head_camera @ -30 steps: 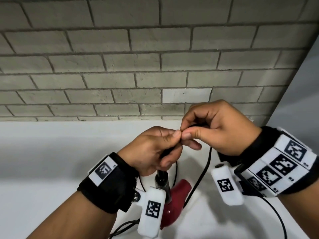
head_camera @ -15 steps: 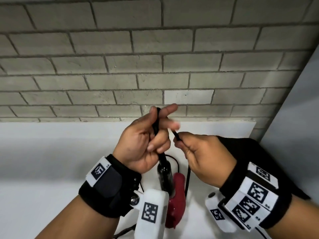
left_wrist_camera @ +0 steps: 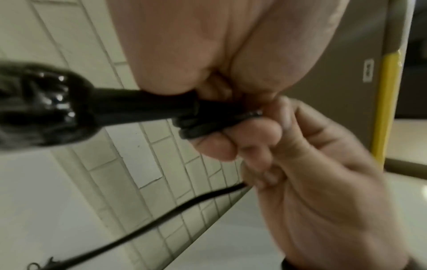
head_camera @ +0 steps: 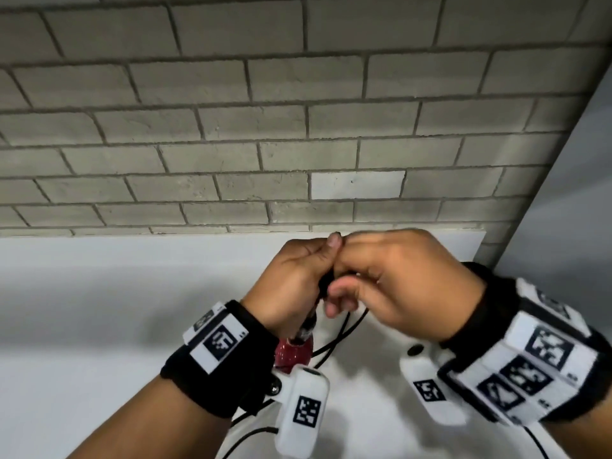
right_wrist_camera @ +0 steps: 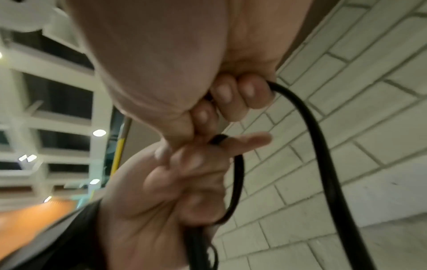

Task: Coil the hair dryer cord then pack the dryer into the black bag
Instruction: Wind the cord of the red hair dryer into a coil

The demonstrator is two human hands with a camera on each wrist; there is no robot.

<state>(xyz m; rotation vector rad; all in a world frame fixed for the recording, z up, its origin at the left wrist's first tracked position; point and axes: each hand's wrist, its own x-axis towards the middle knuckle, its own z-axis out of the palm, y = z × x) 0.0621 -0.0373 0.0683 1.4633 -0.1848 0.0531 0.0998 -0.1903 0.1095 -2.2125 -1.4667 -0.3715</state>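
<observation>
Because only a few turns of the cord (left_wrist_camera: pixel 203 124) sit bunched on the left hand's (head_camera: pixel 291 279) fingers, they could slip off and spring loose if the pinch eases or the free length snags below. Hanging from that hand, the red hair dryer (head_camera: pixel 293 352) could swing and drag the coil apart. Both grips are clenched: the left hand holds the wound turns and the dryer's black cord boot (left_wrist_camera: pixel 138 104), the right hand (head_camera: pixel 397 283) pinches the cord just beside it. No black bag shows above the white surface (head_camera: pixel 99 326).

A grey brick wall (head_camera: pixel 231 127) rises behind a white table (head_camera: pixel 82 309).
</observation>
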